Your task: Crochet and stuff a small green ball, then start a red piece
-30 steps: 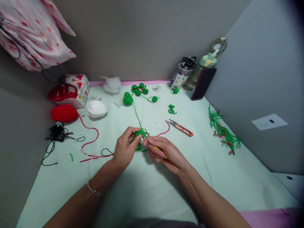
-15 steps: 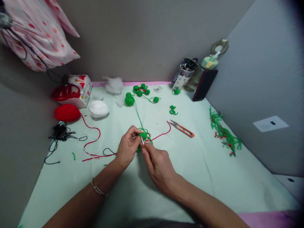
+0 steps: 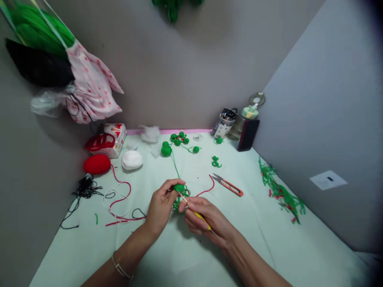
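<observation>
My left hand [image 3: 163,203] is closed on a small green crocheted piece [image 3: 179,188], pinched between thumb and fingers. In my right hand [image 3: 206,219] is a crochet hook [image 3: 202,219] with a yellow handle, its metal shaft reaching up to the green piece. More green loops hang below, partly hidden by my fingers. A green strand [image 3: 175,165] runs from the piece back to a green yarn ball [image 3: 166,149]. From beside my hands a red strand [image 3: 206,190] curves to the right, towards the orange thread snips [image 3: 229,185].
At left are a red yarn ball [image 3: 97,164], a white yarn ball [image 3: 132,160] and tangled black yarn [image 3: 86,187]. Small green crocheted pieces [image 3: 179,139] lie at the back. A pen cup [image 3: 224,124], a bottle [image 3: 249,113] and a phone [image 3: 249,135] stand back right. Yarn scraps [image 3: 281,189] lie at right.
The camera view has tilted up, so the table sits lower and more wall shows. My right hand has turned and opened its grip slightly, exposing the hook's yellow handle.
</observation>
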`<action>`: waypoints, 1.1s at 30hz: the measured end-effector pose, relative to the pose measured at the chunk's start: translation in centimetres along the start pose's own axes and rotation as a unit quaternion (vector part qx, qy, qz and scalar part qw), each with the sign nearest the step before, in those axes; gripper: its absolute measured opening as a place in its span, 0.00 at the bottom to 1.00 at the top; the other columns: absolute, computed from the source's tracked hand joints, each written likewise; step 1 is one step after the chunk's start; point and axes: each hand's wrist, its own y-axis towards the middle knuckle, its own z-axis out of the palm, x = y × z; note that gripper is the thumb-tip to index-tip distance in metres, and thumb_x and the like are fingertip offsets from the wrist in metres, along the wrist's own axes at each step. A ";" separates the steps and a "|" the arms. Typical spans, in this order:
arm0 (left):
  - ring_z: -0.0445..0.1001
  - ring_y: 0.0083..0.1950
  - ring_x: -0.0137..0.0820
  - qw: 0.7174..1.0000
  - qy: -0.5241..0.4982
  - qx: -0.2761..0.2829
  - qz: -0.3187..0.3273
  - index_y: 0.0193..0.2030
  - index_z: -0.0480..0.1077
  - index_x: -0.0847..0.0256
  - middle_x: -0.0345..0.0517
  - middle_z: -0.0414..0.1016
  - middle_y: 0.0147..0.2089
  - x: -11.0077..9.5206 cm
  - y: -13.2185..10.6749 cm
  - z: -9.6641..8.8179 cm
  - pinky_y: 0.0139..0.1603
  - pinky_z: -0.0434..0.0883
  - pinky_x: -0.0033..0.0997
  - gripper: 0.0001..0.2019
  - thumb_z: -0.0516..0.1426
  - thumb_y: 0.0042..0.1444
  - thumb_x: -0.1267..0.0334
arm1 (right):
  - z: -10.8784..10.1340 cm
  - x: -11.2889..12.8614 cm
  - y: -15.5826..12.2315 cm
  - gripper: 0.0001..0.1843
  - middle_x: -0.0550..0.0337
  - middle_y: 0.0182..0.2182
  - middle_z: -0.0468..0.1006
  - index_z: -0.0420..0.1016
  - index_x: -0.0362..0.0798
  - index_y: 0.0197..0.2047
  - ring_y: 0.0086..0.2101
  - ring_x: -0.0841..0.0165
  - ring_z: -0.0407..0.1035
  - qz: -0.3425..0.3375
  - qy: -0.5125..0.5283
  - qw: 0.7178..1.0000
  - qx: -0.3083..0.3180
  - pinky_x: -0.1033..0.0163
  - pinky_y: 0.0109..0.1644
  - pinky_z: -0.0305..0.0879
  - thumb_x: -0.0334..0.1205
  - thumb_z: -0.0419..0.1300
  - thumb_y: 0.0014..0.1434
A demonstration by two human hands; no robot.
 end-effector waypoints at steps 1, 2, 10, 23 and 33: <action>0.78 0.41 0.34 1.000 -0.004 -0.011 0.009 0.43 0.79 0.59 0.44 0.81 0.41 -0.2 0.0 0.0 0.46 0.73 0.31 0.08 0.63 0.56 0.63 | 0.1 -0.5 0.0 0.15 0.77 0.10 0.53 0.81 0.42 0.39 0.15 0.78 0.38 0.014 0.023 0.999 0.024 0.69 0.20 0.40 0.48 0.68 0.62; 0.78 0.42 0.34 1.000 -0.010 -0.023 0.016 0.43 0.78 0.59 0.44 0.81 0.43 -0.3 0.1 -0.1 0.47 0.73 0.32 0.08 0.63 0.56 0.63 | 0.2 -1.1 0.0 0.17 0.78 0.10 0.52 0.82 0.41 0.38 0.15 0.78 0.38 0.038 0.033 0.997 0.054 0.69 0.20 0.40 0.49 0.69 0.60; 0.84 0.42 0.36 0.993 -0.109 -0.031 0.032 0.46 0.66 0.56 0.47 0.83 0.45 -4.1 0.4 -1.7 0.53 0.76 0.41 0.12 0.63 0.62 0.56 | 2.3 -1.4 -1.6 0.24 0.63 0.27 0.72 0.82 0.44 0.40 0.21 0.78 0.58 0.030 -0.195 0.973 0.116 0.69 0.26 0.51 0.60 0.70 0.58; 0.78 0.52 0.33 0.989 -0.089 0.040 0.108 0.44 0.72 0.55 0.44 0.81 0.49 -7.1 -2.4 -1.2 0.54 0.74 0.31 0.07 0.65 0.62 0.64 | 6.9 3.9 -1.2 0.24 0.70 0.22 0.59 0.68 0.48 0.32 0.24 0.74 0.49 -0.153 -0.353 0.917 -0.104 0.66 0.28 0.48 0.61 0.62 0.64; 0.77 0.44 0.34 0.985 -0.100 -0.023 0.140 0.39 0.70 0.57 0.45 0.78 0.42 -8.4 -3.2 -1.0 0.48 0.75 0.32 0.08 0.65 0.56 0.67 | 8.3 1.8 -1.3 0.13 0.66 0.20 0.68 0.64 0.51 0.33 0.19 0.72 0.59 -0.462 -0.700 0.525 -0.147 0.66 0.26 0.54 0.25 0.49 0.66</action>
